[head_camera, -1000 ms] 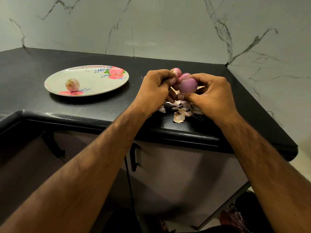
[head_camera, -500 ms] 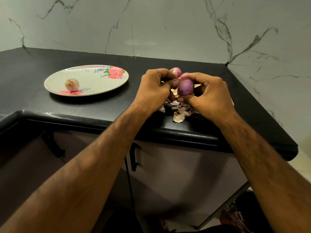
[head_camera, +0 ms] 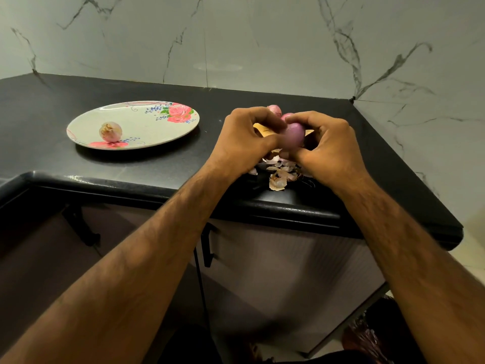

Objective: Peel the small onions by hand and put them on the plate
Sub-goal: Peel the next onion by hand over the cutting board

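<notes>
A small purple onion (head_camera: 294, 135) is held above the black counter between both hands. My right hand (head_camera: 328, 148) curls round it from the right, and my left hand (head_camera: 245, 139) pinches it from the left with thumb and fingers. Two more pink onions (head_camera: 275, 110) peek out just behind the hands, mostly hidden. A pile of dry onion skins (head_camera: 278, 177) lies on the counter below the hands. To the left, a floral plate (head_camera: 157, 130) carries one peeled pale onion (head_camera: 110, 131).
The black counter (head_camera: 131, 166) has a rounded front edge just under my forearms and ends at a corner on the right. A marble wall stands behind. Cabinet doors with black handles (head_camera: 208, 245) are below.
The held onion has been turned slightly between the fingers and sits a little lower. Both hands stay in place over the skin pile.
</notes>
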